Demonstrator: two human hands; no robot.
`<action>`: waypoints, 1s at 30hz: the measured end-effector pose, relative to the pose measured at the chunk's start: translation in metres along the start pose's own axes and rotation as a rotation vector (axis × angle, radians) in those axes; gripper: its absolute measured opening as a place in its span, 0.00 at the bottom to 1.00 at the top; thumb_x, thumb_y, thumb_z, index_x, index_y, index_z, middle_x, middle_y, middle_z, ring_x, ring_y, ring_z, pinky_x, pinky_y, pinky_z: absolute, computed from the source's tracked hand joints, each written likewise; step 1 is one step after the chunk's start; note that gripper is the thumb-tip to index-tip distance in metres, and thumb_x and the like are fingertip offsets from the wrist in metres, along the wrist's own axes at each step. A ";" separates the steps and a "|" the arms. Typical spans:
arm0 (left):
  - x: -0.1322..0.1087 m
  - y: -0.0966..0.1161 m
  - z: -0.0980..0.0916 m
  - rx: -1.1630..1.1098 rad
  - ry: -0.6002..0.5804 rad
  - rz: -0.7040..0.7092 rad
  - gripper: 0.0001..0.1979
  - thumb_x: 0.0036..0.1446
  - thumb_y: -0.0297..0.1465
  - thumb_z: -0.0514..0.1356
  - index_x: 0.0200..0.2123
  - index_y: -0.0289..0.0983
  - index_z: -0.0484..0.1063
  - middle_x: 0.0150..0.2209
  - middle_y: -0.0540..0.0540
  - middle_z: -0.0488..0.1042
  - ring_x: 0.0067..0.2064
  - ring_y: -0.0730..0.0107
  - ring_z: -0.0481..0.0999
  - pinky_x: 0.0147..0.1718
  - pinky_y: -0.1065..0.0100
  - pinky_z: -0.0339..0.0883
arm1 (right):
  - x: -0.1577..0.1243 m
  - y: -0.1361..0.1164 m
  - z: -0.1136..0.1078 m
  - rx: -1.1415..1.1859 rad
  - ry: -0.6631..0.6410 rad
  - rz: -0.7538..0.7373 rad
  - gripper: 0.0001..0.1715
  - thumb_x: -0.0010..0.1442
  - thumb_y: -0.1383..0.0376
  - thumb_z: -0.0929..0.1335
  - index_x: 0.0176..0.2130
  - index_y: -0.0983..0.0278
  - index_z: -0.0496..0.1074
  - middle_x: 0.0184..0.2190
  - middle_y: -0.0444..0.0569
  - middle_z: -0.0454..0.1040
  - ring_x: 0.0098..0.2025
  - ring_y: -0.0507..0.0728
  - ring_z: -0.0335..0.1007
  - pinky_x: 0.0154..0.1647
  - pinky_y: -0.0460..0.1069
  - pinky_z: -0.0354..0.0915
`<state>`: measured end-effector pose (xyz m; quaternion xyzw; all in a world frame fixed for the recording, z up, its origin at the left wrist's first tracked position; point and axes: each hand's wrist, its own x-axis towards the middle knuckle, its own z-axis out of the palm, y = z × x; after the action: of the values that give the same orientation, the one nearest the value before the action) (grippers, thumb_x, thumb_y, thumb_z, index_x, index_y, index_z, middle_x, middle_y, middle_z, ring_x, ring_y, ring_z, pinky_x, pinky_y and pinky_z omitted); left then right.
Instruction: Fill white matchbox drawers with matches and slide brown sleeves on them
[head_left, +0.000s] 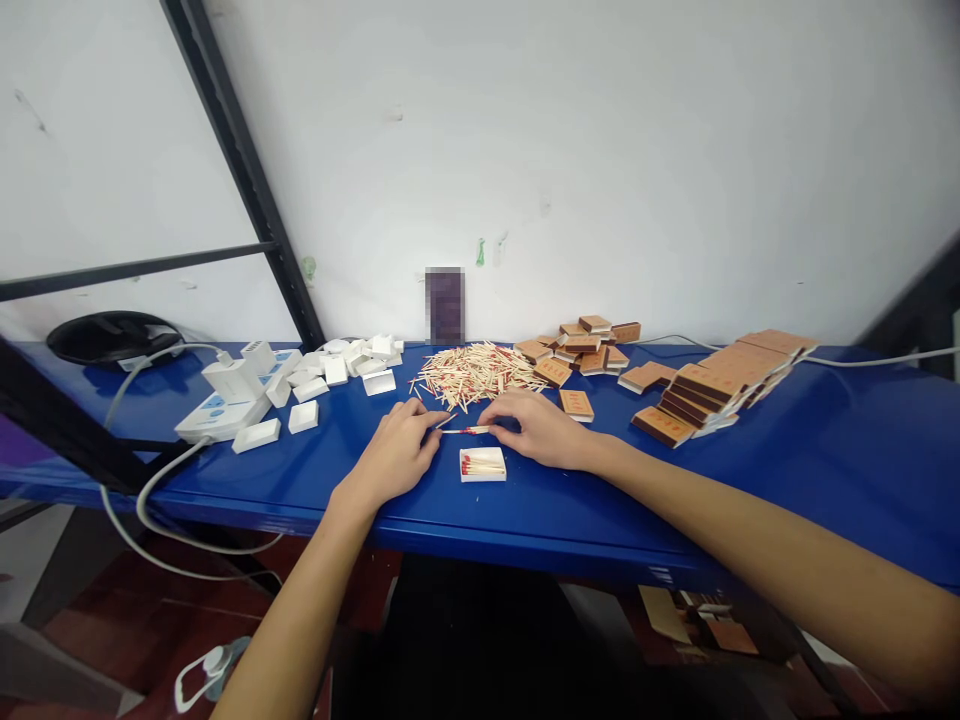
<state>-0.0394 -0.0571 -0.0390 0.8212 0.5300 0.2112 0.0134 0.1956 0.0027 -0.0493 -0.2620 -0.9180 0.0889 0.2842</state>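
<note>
In the head view my left hand (399,446) has its thumb and fingers closed on a match or two, whose sticks point right. Facing it, my right hand (534,428) pinches a few matches (478,430) with red heads toward the left. The matches from both hands meet in the gap between them. Just below lies a small white matchbox tray (484,477), partly filled with matches, heads to the left. A large loose heap of matches (480,370) spreads behind both hands.
White trays (337,368) lie at left beside a power strip (225,412) with a cable. Brown matchbox sleeves (581,345) are piled behind my right hand, and stacked matchboxes (705,390) stand farther right. A black shelf post (247,150) rises at left.
</note>
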 end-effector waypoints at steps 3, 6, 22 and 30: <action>0.000 0.002 -0.002 0.029 -0.011 -0.026 0.17 0.67 0.33 0.50 0.52 0.42 0.75 0.42 0.42 0.69 0.46 0.58 0.69 0.49 0.52 0.62 | 0.000 0.000 0.000 0.001 -0.002 -0.003 0.08 0.62 0.71 0.67 0.40 0.62 0.76 0.37 0.49 0.79 0.41 0.57 0.71 0.45 0.53 0.64; 0.001 0.005 -0.004 0.036 -0.015 -0.040 0.15 0.67 0.33 0.50 0.48 0.43 0.75 0.42 0.44 0.70 0.45 0.57 0.69 0.48 0.52 0.61 | 0.000 0.000 0.000 -0.007 -0.006 -0.008 0.09 0.62 0.71 0.66 0.40 0.62 0.76 0.37 0.49 0.79 0.41 0.57 0.71 0.46 0.54 0.64; 0.002 0.007 -0.006 0.014 -0.060 -0.016 0.12 0.63 0.25 0.50 0.39 0.41 0.73 0.34 0.49 0.71 0.41 0.63 0.69 0.45 0.57 0.56 | -0.003 0.006 0.002 -0.037 -0.035 0.035 0.12 0.63 0.70 0.65 0.43 0.63 0.76 0.40 0.52 0.74 0.44 0.59 0.69 0.48 0.55 0.65; 0.003 0.006 -0.005 0.007 -0.041 0.043 0.13 0.64 0.27 0.51 0.39 0.41 0.76 0.43 0.48 0.76 0.46 0.62 0.71 0.49 0.57 0.57 | -0.002 0.003 0.001 -0.070 -0.044 0.051 0.13 0.63 0.70 0.65 0.46 0.64 0.75 0.37 0.52 0.73 0.42 0.58 0.67 0.45 0.53 0.64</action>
<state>-0.0349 -0.0581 -0.0317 0.8366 0.5126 0.1926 0.0167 0.1978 0.0038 -0.0518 -0.2933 -0.9195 0.0696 0.2522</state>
